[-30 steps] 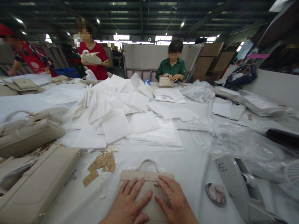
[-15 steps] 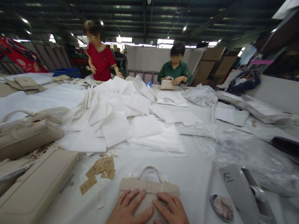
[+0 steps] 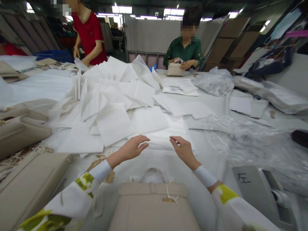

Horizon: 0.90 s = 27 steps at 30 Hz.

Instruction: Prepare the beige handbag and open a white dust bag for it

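My left hand [image 3: 131, 147] is held over the near edge of a stack of thin white sheets or pouches [image 3: 161, 138], its thumb and fingers apart. Facing it across a gap, my right hand [image 3: 184, 150] is at the right part of the same stack, fingers stretched out and thumb slightly apart. Neither hand visibly holds anything; whether the fingertips touch the stack I cannot tell. Below my wrists lies a beige handbag [image 3: 154, 205] with its handle pointing away from me. A white string with a small brown tag [image 3: 169, 199] hangs on its front.
Loose white pouches [image 3: 117, 122] pile up beyond the stack. More beige handbags [image 3: 36, 186] lie at left. A grey tape dispenser [image 3: 262, 192] and clear plastic [image 3: 240, 141] are at right. Across the table, a person in green [image 3: 183, 53] handles a small bag; another wears red [image 3: 89, 35].
Both my hands have left the handbag's front and moved forward to the white stack. My view has tipped downward. The person in red has lowered their hands toward the table.
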Tool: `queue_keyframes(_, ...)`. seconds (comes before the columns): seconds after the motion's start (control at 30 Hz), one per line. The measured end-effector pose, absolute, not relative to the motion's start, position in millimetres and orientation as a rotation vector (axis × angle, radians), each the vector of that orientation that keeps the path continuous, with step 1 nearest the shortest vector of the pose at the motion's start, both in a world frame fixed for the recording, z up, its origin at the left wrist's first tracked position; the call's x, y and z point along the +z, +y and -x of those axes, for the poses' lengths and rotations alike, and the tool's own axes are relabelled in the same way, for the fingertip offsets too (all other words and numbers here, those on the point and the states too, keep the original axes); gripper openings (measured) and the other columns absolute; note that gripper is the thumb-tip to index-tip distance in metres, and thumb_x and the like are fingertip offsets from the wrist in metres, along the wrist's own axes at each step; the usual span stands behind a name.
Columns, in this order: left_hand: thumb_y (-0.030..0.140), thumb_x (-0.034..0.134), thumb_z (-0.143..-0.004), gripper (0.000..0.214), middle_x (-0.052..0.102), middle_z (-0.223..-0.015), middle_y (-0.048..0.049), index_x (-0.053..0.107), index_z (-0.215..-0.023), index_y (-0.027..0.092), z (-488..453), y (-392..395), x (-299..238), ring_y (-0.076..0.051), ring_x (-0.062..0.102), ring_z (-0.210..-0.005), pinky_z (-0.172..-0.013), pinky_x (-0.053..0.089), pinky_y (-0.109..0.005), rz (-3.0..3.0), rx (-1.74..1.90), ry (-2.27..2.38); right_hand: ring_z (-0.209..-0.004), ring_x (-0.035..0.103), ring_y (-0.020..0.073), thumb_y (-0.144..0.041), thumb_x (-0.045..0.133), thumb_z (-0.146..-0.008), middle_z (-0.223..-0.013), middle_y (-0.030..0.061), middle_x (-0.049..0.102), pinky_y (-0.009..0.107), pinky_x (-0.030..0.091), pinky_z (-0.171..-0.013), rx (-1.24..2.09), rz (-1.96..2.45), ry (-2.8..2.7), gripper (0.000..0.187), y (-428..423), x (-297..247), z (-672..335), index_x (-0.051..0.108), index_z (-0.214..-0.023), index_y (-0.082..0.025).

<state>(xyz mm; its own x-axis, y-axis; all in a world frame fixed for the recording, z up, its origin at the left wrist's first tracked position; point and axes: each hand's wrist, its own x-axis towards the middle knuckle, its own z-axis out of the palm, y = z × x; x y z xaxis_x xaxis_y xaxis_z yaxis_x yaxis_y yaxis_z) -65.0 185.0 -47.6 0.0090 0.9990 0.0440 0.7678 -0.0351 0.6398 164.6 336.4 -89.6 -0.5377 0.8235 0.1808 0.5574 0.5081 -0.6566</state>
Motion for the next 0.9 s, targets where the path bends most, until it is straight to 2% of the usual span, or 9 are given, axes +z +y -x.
queue_keyframes(0.07, 0.034, 0.039, -0.097, 0.038, 0.060, -0.130, -0.0089, 0.054, -0.128, 0.016, 72.2, 219.9, -66.4, -0.019, 0.054, -0.119, -0.106, 0.039, -0.032, -1.860, 0.669, 1.881, -0.098, 0.062, 0.0216, -0.035, 0.051, -0.088, -0.112, 0.0089, 0.068, 0.036, 0.048, -0.090, 0.744, 1.116, -2.317, 0.029, 349.5, -103.5, -149.5, 0.067, -0.106, -0.019)
queue_keyframes(0.17, 0.034, 0.046, -0.094, 0.043, 0.056, -0.131, -0.0156, 0.051, -0.130, 0.012, 78.2, 253.5, -85.4, -0.026, 0.052, -0.121, -0.104, 0.040, -0.040, -1.864, 0.564, 2.018, -0.096, 0.061, 0.0215, -0.029, 0.062, -0.082, -0.102, 0.0090, 0.067, 0.039, 0.047, -0.091, 0.729, 1.117, -2.383, 0.019, 362.5, -119.5, -139.0, 0.068, -0.094, -0.016)
queue_keyframes(0.33, 0.057, 0.066, -0.077, 0.061, 0.054, -0.127, -0.0138, 0.055, -0.127, 0.024, 79.4, 271.3, -97.5, -0.035, 0.053, -0.111, -0.094, 0.044, -0.050, -1.897, 0.364, 2.132, -0.076, 0.060, 0.0153, -0.026, 0.058, -0.087, -0.078, 0.0012, 0.064, 0.033, 0.048, -0.077, 0.756, 1.097, -2.490, 0.017, 386.5, -121.7, -144.3, 0.064, -0.074, -0.017)
queue_keyframes(0.43, 0.057, 0.059, -0.082, 0.059, 0.054, -0.125, -0.0130, 0.049, -0.132, 0.028, 76.2, 275.5, -99.1, -0.033, 0.053, -0.109, -0.091, 0.044, -0.048, -1.898, 0.306, 2.184, -0.076, 0.059, 0.0166, -0.027, 0.051, -0.090, -0.080, 0.0029, 0.064, 0.034, 0.046, -0.078, 0.711, 1.089, -2.493, 0.020, 402.4, -109.6, -144.3, 0.064, -0.077, -0.017)
queue_keyframes(0.53, 0.053, 0.059, -0.083, 0.066, 0.043, -0.141, -0.0160, 0.038, -0.141, 0.028, 74.5, 279.2, -103.5, -0.037, 0.047, -0.119, -0.096, 0.040, -0.051, -1.881, 0.288, 2.259, -0.083, 0.059, 0.0193, -0.033, 0.045, -0.092, -0.089, 0.0063, 0.064, 0.034, 0.044, -0.083, 0.668, 1.085, -2.453, 0.026, 409.8, -101.7, -137.1, 0.066, -0.087, -0.019)
queue_keyframes(0.63, 0.047, 0.065, -0.081, 0.068, 0.032, -0.153, -0.0120, 0.038, -0.141, 0.034, 80.1, 283.2, -109.5, -0.040, 0.037, -0.129, -0.101, 0.034, -0.055, -1.901, 0.261, 2.268, -0.086, 0.061, 0.0218, -0.035, 0.059, -0.081, -0.087, 0.0053, 0.065, 0.034, 0.045, -0.083, 0.714, 1.075, -2.478, 0.018, 407.0, -107.1, -129.7, 0.069, -0.083, -0.020)
queue_keyframes(0.7, 0.047, 0.063, -0.082, 0.063, 0.033, -0.153, -0.0103, 0.040, -0.140, 0.037, 88.8, 287.3, -110.8, -0.039, 0.038, -0.129, -0.100, 0.035, -0.055, -1.906, 0.250, 2.250, -0.090, 0.061, 0.0223, -0.031, 0.064, -0.075, -0.089, 0.0049, 0.066, 0.033, 0.046, -0.083, 0.747, 1.083, -2.489, 0.013, 404.5, -115.2, -127.1, 0.070, -0.082, -0.021)
queue_keyframes(0.8, 0.060, 0.056, -0.083, 0.061, 0.036, -0.151, -0.0103, 0.043, -0.138, 0.038, 101.9, 295.2, -105.7, -0.041, 0.040, -0.128, -0.095, 0.040, -0.057, -1.910, 0.243, 2.191, -0.087, 0.062, 0.0207, -0.027, 0.059, -0.077, -0.089, 0.0049, 0.066, 0.031, 0.046, -0.080, 0.760, 1.109, -2.499, 0.012, 406.3, -123.8, -125.4, 0.069, -0.080, -0.021)
queue_keyframes(0.9, 0.065, 0.046, -0.085, 0.057, 0.042, -0.146, -0.0136, 0.051, -0.132, 0.034, 102.5, 301.8, -96.2, -0.042, 0.043, -0.123, -0.090, 0.041, -0.061, -1.904, 0.261, 2.187, -0.084, 0.062, 0.0204, -0.025, 0.061, -0.074, -0.085, 0.0034, 0.065, 0.031, 0.046, -0.078, 0.708, 1.105, -2.552, 0.015, 412.3, -124.5, -123.0, 0.069, -0.087, -0.021)
